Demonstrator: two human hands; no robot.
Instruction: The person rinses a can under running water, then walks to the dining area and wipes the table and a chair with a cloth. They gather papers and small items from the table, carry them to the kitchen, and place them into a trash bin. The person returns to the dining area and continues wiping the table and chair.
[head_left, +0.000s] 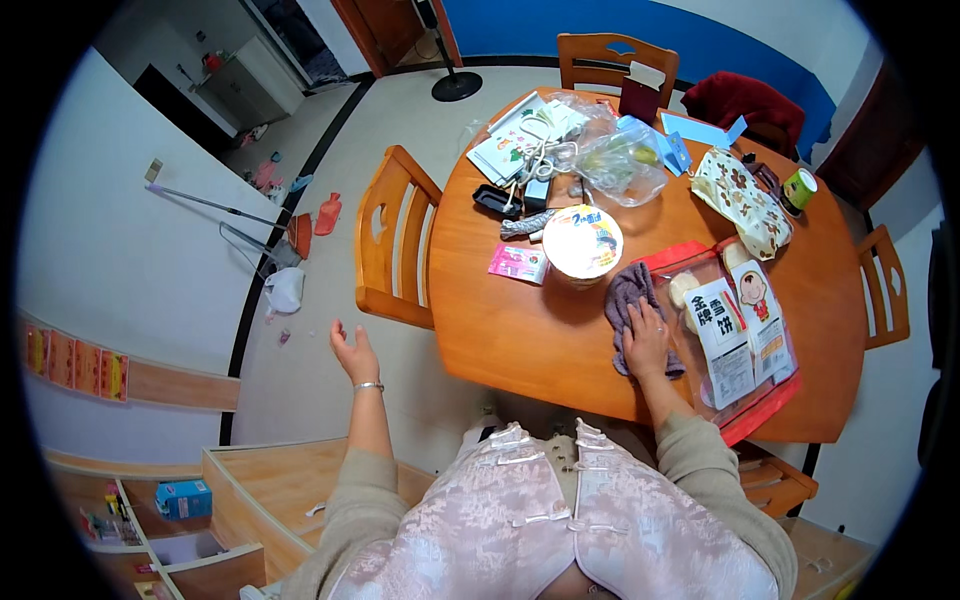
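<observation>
My right hand (646, 339) lies with spread fingers on a crumpled purple-grey cloth (630, 300) on the wooden table (510, 345). Just right of it is a clear plastic bag with red edges (757, 420), holding rice crackers and bearing writing. An instant noodle tub (583, 241) with a pale lid stands beyond the cloth, to its left. Beside the tub lies a pink packet (517, 263). Off the table's left side, above the floor, my left hand (355, 352) is raised with its fingers apart and holds nothing.
Papers (517, 139), white cables (536, 157), a clear plastic bag with green items (622, 165), a patterned cloth bag (739, 199) and a green can (799, 187) crowd the table's far side. A wooden chair (394, 232) stands at its left. Behind it, a red hot-water bottle (328, 214) lies on the floor.
</observation>
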